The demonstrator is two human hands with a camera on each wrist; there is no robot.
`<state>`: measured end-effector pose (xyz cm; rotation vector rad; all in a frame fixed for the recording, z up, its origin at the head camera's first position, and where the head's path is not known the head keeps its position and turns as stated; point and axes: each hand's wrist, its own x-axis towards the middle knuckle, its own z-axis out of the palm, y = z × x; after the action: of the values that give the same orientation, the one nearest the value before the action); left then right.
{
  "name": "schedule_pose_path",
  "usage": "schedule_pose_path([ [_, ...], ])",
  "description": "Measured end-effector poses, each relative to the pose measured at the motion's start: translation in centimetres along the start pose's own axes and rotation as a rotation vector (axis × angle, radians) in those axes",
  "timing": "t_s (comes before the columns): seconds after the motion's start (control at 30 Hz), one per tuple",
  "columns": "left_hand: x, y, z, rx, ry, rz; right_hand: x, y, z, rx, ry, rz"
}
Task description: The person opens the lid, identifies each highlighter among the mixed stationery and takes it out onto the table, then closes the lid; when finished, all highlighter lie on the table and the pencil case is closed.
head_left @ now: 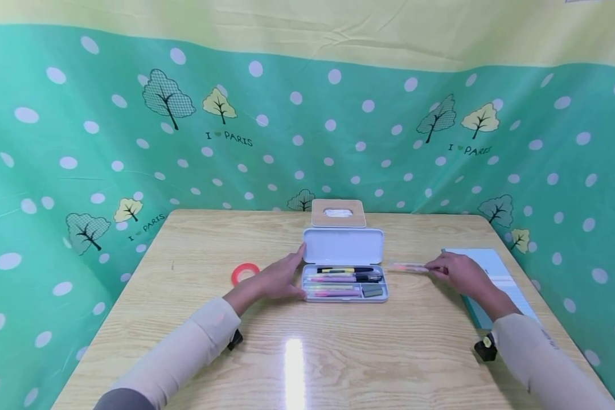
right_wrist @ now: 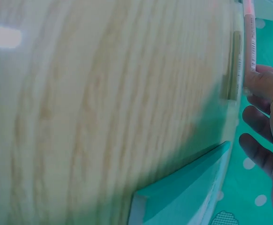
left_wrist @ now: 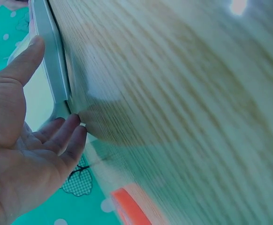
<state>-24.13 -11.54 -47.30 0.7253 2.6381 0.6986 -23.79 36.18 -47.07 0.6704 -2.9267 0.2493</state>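
Observation:
A pale pencil case (head_left: 345, 300) lies on the table with its lid (head_left: 343, 246) raised. Inside it are several pens (head_left: 338, 279) and a dark grey eraser (head_left: 372, 291). My left hand (head_left: 281, 278) is spread along the case's left side, thumb near the front corner and fingers by the lid. In the left wrist view those fingers (left_wrist: 71, 133) are loosely extended. To the right of the case, my right hand (head_left: 458, 274) pinches a slim pinkish pen (head_left: 410, 267) near one end, its other end towards the case. The right wrist view shows a barcode label on the pen (right_wrist: 250, 42).
A red tape roll (head_left: 238, 266) lies left of the left hand. Behind the case stands a wood-topped tissue box (head_left: 320, 213). A blue-green notebook (head_left: 507, 279) lies under the right forearm. A green patterned curtain (head_left: 287, 154) hangs behind the table.

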Motion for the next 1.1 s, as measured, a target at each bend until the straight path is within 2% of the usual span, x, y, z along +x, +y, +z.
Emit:
schedule_pose_path([
  [0.3,-0.07,0.07,0.06,0.016,-0.002,0.006,-0.11,0.58,0.76,0.006,-0.019,0.020],
  [1.1,-0.21,0.40,-0.15,0.012,-0.004,-0.010,0.26,0.72,0.64,-0.019,-0.045,0.097],
])
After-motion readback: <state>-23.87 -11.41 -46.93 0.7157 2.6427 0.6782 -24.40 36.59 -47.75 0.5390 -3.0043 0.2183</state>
